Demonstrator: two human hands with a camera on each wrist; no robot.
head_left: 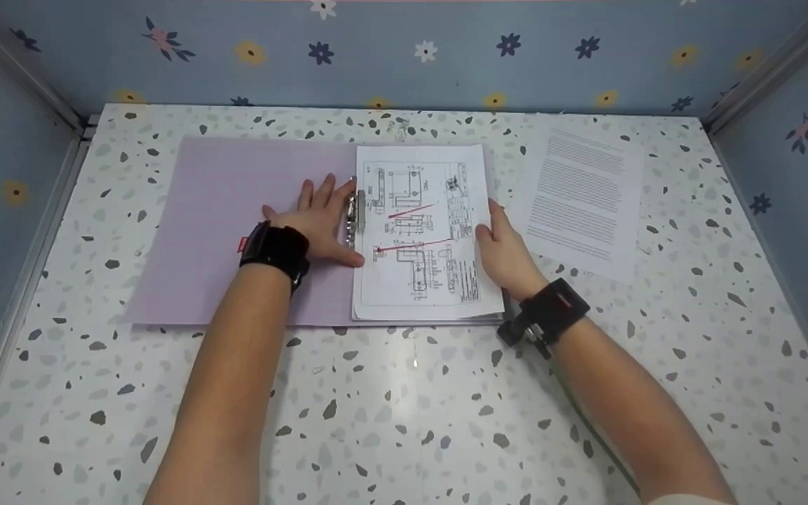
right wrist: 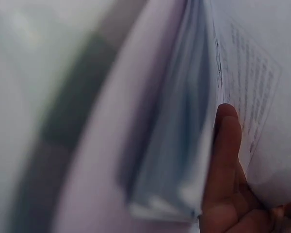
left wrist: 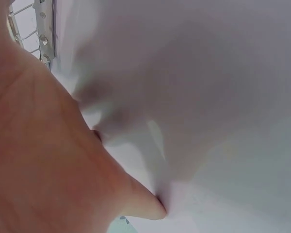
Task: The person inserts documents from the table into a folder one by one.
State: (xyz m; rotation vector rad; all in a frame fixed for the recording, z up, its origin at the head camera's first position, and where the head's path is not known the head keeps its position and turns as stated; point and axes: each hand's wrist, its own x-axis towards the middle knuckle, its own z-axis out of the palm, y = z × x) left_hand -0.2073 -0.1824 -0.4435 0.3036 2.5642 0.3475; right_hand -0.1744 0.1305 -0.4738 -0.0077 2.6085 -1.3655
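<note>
A lilac ring binder (head_left: 250, 175) lies open flat. On its right side is a stack of papers (head_left: 383, 284), topped by a technical drawing with red lines. My left hand (head_left: 316, 228) rests with spread fingers by the metal ring clasp (head_left: 351, 221), its thumb reaching the stack's left edge. In the left wrist view, part of the clasp (left wrist: 44, 34) shows past the palm. My right hand (head_left: 507, 256) grips the stack's right edge, thumb on top. In the right wrist view the stack's layered edges (right wrist: 177, 126) stand beside the fingers, blurred.
A loose printed sheet (head_left: 579, 196) lies on the speckled table (head_left: 404, 414), right of the binder. A blue flowered panel (head_left: 376, 77) stands along the back, with similar panels at both sides. Each wrist wears a black strap; a cable runs along the right forearm.
</note>
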